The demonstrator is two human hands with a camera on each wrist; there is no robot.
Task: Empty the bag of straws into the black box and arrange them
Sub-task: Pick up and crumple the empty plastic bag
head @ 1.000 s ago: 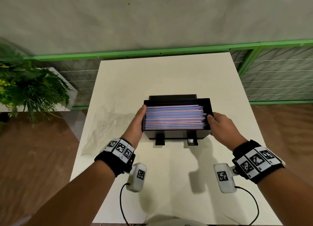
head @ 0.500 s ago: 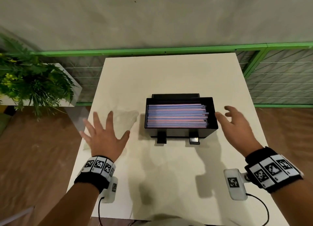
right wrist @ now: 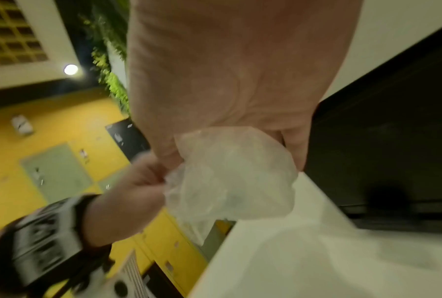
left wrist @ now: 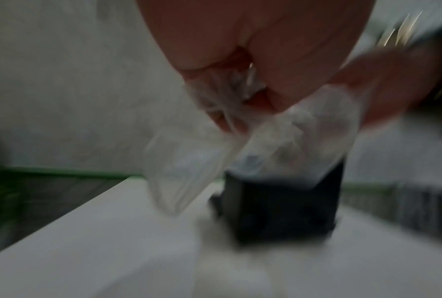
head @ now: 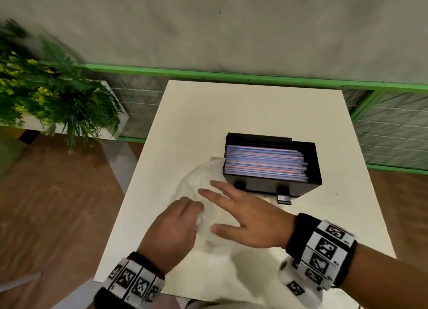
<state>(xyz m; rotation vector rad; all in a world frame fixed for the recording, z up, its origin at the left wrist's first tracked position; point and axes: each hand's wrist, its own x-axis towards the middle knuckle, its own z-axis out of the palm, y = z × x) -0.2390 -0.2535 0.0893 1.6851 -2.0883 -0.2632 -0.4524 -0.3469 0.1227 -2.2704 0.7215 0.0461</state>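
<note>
Both hands have left the sides of the black box (head: 273, 185) since a second ago and now meet over the clear bag (head: 203, 176), which has come off the table's left part and hangs crumpled just left of the box. Straws (head: 264, 161) fill the box in a flat, level stack of blue and pink, lying side by side along its length, with a few ends poking out unevenly toward the right wall. The box stands on the white table (head: 231, 114), right of centre, with two small black tabs at its near wall.

The left hand (head: 172, 233) is clamped on the bag: in the left wrist view its fingers (left wrist: 286, 88) bunch the thin plastic, and the rest of the bag (left wrist: 189, 173) hangs down in front of the dark box (left wrist: 283, 209), though that view is blurred. The right hand (head: 245, 218) has its fingers straight and spread apart, reaching across to the left above the bag. In the right wrist view the bag (right wrist: 230, 173) lies against the fingers of the right hand (right wrist: 227, 80), but whether they grip it cannot be told.

A leafy green plant (head: 48, 95) stands beyond the table's left edge, and a green rail (head: 208, 73) runs along the wall behind.
</note>
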